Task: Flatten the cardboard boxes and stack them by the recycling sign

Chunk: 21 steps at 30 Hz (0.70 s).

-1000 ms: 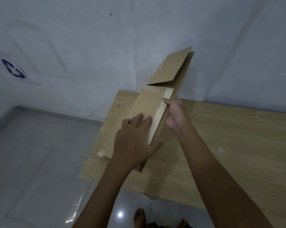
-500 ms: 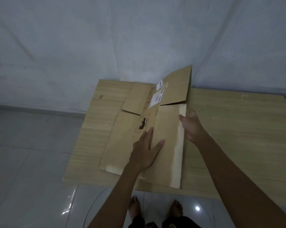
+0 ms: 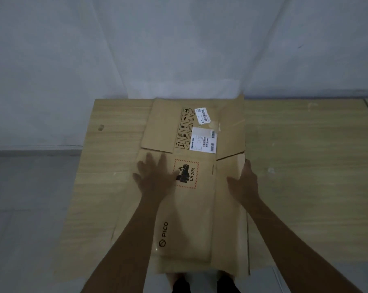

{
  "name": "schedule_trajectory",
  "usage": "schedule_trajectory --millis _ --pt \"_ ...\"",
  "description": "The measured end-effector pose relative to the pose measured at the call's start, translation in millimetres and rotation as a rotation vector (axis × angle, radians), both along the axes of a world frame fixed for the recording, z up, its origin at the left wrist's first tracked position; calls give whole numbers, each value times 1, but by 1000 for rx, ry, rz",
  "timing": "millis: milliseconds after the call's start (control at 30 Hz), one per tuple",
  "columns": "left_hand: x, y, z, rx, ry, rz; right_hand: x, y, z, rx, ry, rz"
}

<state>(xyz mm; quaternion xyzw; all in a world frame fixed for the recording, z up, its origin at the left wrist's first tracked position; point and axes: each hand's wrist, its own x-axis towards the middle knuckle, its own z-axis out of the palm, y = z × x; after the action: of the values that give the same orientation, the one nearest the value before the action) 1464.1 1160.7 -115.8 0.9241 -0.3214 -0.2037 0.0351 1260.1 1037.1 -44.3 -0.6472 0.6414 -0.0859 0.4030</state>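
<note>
A brown cardboard box (image 3: 189,220) lies nearly flat on the wooden table (image 3: 305,176), its long side running away from me. It carries a "PICO" print, a red-bordered UN 3481 mark and white barcode labels (image 3: 203,142). My left hand (image 3: 155,180) presses on the box's top panel with fingers spread. My right hand (image 3: 245,185) rests flat on the narrow right-hand panel near its outer edge. The far right flap (image 3: 231,127) still tilts up a little. The recycling sign is out of view.
The table stands against a pale wall (image 3: 178,49). Grey tiled floor (image 3: 30,208) lies to the left of the table. The box's near end overhangs the table's front edge, above my feet (image 3: 178,280).
The box has gone from standing on edge to lying flat on the table. My left hand slid onto the printed panel and spread out. The view turned right, losing the recycling sign.
</note>
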Motion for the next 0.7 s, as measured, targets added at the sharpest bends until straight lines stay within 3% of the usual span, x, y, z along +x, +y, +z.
schedule_trajectory --millis 100,267,333,467,700 --pt "20 -8 2 -78 -66 193 -6 -7 -11 5 22 -50" --pt "40 -20 3 -118 46 419 -21 -19 -27 55 63 -145" --pt "52 -18 0 -151 81 475 -28 -22 -35 81 -69 -212" --pt "70 -10 6 -310 275 433 -41 -19 -32 110 -350 -301" --pt "16 -13 55 -661 548 293 -117 -5 -7 -2 -495 -355"
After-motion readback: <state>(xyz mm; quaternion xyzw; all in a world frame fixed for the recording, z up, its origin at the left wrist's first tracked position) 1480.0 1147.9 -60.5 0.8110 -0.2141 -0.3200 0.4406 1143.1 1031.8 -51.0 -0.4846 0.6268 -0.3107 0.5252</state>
